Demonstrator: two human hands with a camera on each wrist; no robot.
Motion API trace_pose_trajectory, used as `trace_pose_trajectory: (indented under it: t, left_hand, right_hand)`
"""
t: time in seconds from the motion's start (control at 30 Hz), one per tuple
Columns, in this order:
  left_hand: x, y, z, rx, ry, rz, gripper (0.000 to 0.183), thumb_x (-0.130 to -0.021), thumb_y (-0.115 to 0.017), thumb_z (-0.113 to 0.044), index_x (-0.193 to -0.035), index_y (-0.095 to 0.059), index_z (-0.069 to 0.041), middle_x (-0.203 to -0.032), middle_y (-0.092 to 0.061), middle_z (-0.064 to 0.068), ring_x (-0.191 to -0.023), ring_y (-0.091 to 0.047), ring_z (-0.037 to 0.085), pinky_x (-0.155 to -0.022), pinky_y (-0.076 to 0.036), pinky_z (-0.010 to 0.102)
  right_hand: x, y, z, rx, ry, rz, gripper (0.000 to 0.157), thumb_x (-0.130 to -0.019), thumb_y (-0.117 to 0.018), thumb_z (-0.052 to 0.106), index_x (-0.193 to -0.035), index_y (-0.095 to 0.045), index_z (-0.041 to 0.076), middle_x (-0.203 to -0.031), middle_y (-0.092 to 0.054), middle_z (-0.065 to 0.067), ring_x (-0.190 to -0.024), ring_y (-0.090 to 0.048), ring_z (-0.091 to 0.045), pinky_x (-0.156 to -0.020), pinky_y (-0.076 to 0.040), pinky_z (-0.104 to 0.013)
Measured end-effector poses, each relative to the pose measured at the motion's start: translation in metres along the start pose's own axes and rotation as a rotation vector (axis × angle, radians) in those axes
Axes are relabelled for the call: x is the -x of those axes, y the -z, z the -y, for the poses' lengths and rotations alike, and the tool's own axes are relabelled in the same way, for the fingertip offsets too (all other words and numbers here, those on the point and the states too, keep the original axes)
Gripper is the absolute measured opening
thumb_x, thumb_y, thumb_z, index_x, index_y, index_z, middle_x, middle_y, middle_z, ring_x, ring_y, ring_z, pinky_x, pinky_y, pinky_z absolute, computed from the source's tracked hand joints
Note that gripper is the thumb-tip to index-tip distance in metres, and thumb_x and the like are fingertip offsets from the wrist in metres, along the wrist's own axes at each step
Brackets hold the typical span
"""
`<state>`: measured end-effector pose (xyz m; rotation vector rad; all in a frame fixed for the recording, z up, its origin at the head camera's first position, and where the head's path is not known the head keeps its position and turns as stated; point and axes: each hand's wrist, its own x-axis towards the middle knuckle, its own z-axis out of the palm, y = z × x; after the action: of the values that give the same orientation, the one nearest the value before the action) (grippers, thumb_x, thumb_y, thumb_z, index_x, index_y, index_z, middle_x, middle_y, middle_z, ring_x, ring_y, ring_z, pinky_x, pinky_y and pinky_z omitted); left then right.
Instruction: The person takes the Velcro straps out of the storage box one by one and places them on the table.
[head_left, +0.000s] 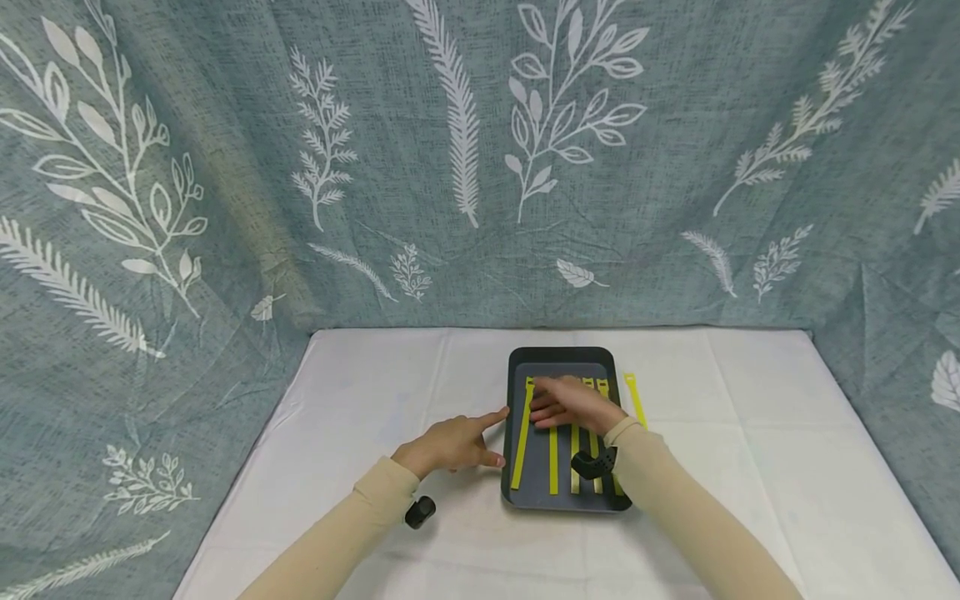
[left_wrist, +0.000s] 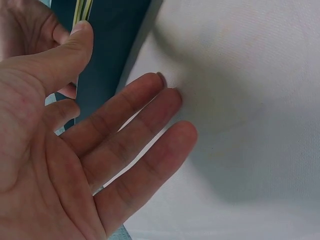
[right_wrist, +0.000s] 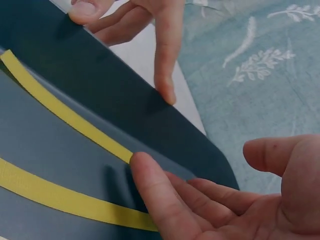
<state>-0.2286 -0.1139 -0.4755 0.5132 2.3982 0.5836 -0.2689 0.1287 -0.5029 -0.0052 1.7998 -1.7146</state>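
A person's left hand (head_left: pixel 455 443) touches the side of a dark, round-cornered rectangular tray (head_left: pixel 536 477) on white cloth (head_left: pixel 720 492). The right hand (head_left: pixel 573 402) is over flat yellow strips (head_left: pixel 522 437) inside; a matching yellow strip (head_left: pixel 636 398) lies just outside.

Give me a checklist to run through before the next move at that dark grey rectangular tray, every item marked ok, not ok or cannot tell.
1. Dark grey rectangular tray resting on the white cloth: ok.
2. Left-hand grip touching the tray: ok, thumb and a finger meet its left rim.
3. Right-hand grip over the tray: ok.
4. Right-hand grip touching the leftmost flat yellow strip: cannot tell; a fingertip overlaps it in the right wrist view, but contact is unclear.
5. Leftmost strip parallel to the next flat yellow strip: not ok, it slants.
6. All strips inside the tray: not ok, an outer yellow strip lies right of it.
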Motion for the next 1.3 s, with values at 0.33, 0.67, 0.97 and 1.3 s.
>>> trace_pose_trajectory:
  t: [0.33,0.67,0.97,1.3]
  left_hand:
    - [0.0,0.002,-0.001,0.005,-0.013,0.0,0.084,-0.092,-0.074,-0.04,-0.161,-0.029,-0.025,-0.092,-0.077,0.0,-0.056,-0.062,0.023,-0.051,-0.046,0.029]
    - [0.0,0.004,-0.001,-0.001,-0.014,0.002,0.084,-0.092,-0.075,-0.039,-0.161,-0.029,-0.024,-0.094,-0.077,0.002,-0.059,-0.065,0.026,-0.052,-0.047,0.029]
    - [-0.001,0.006,-0.002,-0.011,-0.025,0.006,0.084,-0.092,-0.075,-0.039,-0.161,-0.03,-0.024,-0.097,-0.077,0.004,-0.058,-0.064,0.025,-0.049,-0.046,0.029]
    - [0.0,0.005,-0.002,-0.013,-0.009,-0.002,0.082,-0.091,-0.075,-0.038,-0.16,-0.032,-0.026,-0.095,-0.078,0.002,-0.056,-0.063,0.024,-0.049,-0.046,0.029]
  right_hand:
    - [-0.006,-0.005,0.0,-0.013,-0.014,0.003,0.057,-0.109,-0.042,0.029,-0.151,-0.036,-0.008,-0.144,-0.052,-0.032,-0.121,-0.065,-0.038,-0.094,-0.059,-0.039]
    - [-0.007,-0.01,0.002,0.02,-0.068,-0.058,0.046,-0.107,-0.044,0.026,-0.132,-0.055,-0.012,-0.116,-0.066,-0.024,-0.093,-0.073,-0.024,-0.084,-0.062,-0.035]
    - [-0.014,-0.019,0.005,0.006,-0.072,-0.054,0.041,-0.103,-0.049,0.02,-0.126,-0.061,-0.011,-0.11,-0.069,-0.022,-0.088,-0.075,-0.022,-0.081,-0.062,-0.032]
    - [-0.021,-0.035,0.002,0.006,-0.053,-0.076,0.033,-0.1,-0.055,0.016,-0.114,-0.066,-0.013,-0.091,-0.068,-0.012,-0.072,-0.071,-0.013,-0.077,-0.063,-0.031]
